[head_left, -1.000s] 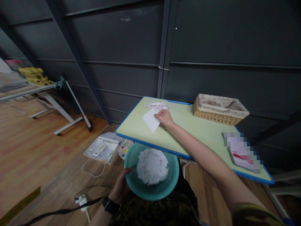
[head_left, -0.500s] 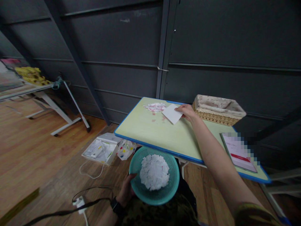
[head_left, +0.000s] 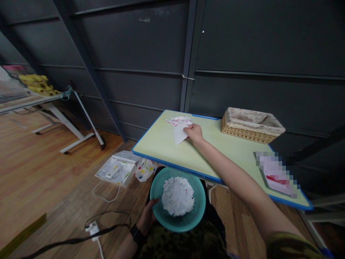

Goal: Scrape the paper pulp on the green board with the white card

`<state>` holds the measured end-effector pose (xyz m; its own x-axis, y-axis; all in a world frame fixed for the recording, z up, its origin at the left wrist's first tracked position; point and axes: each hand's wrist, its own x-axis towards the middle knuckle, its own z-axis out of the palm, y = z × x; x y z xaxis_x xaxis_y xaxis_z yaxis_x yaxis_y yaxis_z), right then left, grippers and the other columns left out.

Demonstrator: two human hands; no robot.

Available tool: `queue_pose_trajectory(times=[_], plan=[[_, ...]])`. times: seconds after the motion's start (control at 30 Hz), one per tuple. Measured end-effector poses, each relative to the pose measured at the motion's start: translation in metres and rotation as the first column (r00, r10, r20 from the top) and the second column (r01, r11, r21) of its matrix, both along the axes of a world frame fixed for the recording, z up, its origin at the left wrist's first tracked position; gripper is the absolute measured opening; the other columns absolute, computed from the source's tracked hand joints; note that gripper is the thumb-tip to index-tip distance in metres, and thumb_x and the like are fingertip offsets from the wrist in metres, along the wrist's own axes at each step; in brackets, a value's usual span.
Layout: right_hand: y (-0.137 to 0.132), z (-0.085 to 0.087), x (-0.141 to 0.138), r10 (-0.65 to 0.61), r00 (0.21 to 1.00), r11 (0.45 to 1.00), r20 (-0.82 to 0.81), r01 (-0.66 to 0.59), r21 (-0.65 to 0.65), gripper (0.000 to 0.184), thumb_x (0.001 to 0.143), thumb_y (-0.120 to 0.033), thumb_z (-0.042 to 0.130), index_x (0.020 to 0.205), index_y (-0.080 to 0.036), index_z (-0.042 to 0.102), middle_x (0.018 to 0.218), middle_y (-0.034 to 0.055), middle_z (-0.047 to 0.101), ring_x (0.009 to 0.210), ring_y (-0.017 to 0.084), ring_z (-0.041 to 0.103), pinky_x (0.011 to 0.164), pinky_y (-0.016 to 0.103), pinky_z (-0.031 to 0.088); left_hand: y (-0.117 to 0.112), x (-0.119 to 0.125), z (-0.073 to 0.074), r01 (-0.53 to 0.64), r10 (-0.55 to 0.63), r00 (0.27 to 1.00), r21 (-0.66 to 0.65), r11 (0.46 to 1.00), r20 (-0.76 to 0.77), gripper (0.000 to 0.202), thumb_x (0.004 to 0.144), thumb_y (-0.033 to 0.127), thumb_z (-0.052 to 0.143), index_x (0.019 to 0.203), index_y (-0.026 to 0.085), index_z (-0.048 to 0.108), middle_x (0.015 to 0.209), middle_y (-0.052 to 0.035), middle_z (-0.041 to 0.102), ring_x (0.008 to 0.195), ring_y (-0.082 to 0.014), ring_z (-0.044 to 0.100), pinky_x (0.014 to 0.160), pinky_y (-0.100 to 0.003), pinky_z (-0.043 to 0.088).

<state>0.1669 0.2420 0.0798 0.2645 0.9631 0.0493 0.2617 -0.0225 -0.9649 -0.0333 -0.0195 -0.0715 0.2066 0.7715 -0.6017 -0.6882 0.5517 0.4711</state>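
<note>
My right hand (head_left: 194,132) reaches across the pale green table (head_left: 215,154) and grips a white sheet of paper (head_left: 179,133), which lies against a small heap of torn white and red scraps (head_left: 178,120) at the far left corner. My left hand (head_left: 150,217), with a dark watch on the wrist, holds a teal basket bowl (head_left: 199,201) by its rim below the table's near edge. The bowl is filled with white paper pieces (head_left: 178,195).
A wicker tray (head_left: 251,125) stands at the back right of the table, a blurred booklet (head_left: 276,173) at its right end. On the wooden floor lie a white box (head_left: 116,169), a plastic bag (head_left: 145,169) and a cable with plug (head_left: 93,227). Another table (head_left: 40,100) stands at left.
My right hand swept the white sheet to the right, then brought it back left against the scrap heap. The bowl in my left hand shifted slightly to the right.
</note>
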Motion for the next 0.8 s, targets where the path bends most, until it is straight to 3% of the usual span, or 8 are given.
queue_pose_trajectory(times=[0.1,0.27,0.43,0.6,0.7,0.8], plan=[[0.006,0.006,0.018,-0.019,1.0,0.999,-0.007,0.018,-0.041,0.019,0.058,-0.017,0.061,0.064,-0.021,0.044,0.057,-0.0016,0.054,0.053,0.015,0.056,0.045,0.027,0.05,0.001,0.001,0.003,-0.006,0.006,1.0,-0.011,1.0,-0.03,0.06,0.081,0.021,0.061,0.137,0.002,0.046,0.112,-0.019,0.073,0.108,-0.0348,0.066,0.097,-0.047,0.049],[0.012,0.024,0.05,0.055,0.992,0.99,-0.109,-0.069,-0.122,0.021,0.057,-0.006,0.06,0.062,-0.019,0.044,0.048,-0.0022,0.051,0.048,0.013,0.054,0.042,0.024,0.048,0.001,0.001,0.007,-0.005,0.004,0.999,-0.013,1.0,-0.054,0.063,0.081,0.021,0.063,0.138,-0.001,0.043,0.109,-0.0198,0.074,0.107,-0.0347,0.067,0.094,-0.046,0.052],[0.015,0.036,0.084,0.078,0.983,0.974,-0.163,-0.11,-0.198,0.018,0.057,0.0,0.06,0.065,-0.014,0.051,0.055,0.0022,0.058,0.052,0.013,0.057,0.044,0.022,0.048,0.003,0.002,0.008,-0.012,0.01,0.999,-0.038,0.999,-0.04,0.061,0.082,0.021,0.06,0.138,0.003,0.044,0.113,-0.0184,0.072,0.107,-0.0344,0.067,0.094,-0.047,0.051],[0.013,0.044,0.101,0.171,0.962,0.976,-0.212,-0.195,-0.098,0.023,0.056,-0.006,0.066,0.06,-0.017,0.047,0.053,-0.0015,0.054,0.05,0.01,0.052,0.043,0.02,0.04,0.003,0.001,0.002,-0.004,0.004,1.0,-0.016,1.0,-0.004,0.063,0.082,0.022,0.061,0.139,0.004,0.043,0.116,-0.0193,0.071,0.107,-0.0351,0.066,0.096,-0.048,0.05],[0.008,0.044,0.09,0.359,0.913,0.924,-0.195,-0.377,-0.064,0.031,0.052,-0.014,0.073,0.055,-0.019,0.042,0.05,-0.0041,0.049,0.048,0.008,0.047,0.042,0.019,0.033,0.002,0.0,-0.002,0.008,-0.008,1.0,0.005,1.0,0.019,0.063,0.083,0.024,0.061,0.141,0.003,0.042,0.116,-0.0193,0.071,0.109,-0.035,0.065,0.099,-0.048,0.048],[0.002,0.038,0.071,0.571,0.812,0.807,-0.121,-0.582,-0.096,0.035,0.05,-0.024,0.077,0.055,-0.019,0.043,0.049,-0.0056,0.046,0.047,0.007,0.042,0.043,0.02,0.026,0.001,-0.002,-0.005,0.024,-0.026,0.998,0.039,0.999,0.054,0.064,0.085,0.025,0.06,0.142,0.003,0.04,0.115,-0.0173,0.072,0.112,-0.0344,0.063,0.102,-0.046,0.045]])
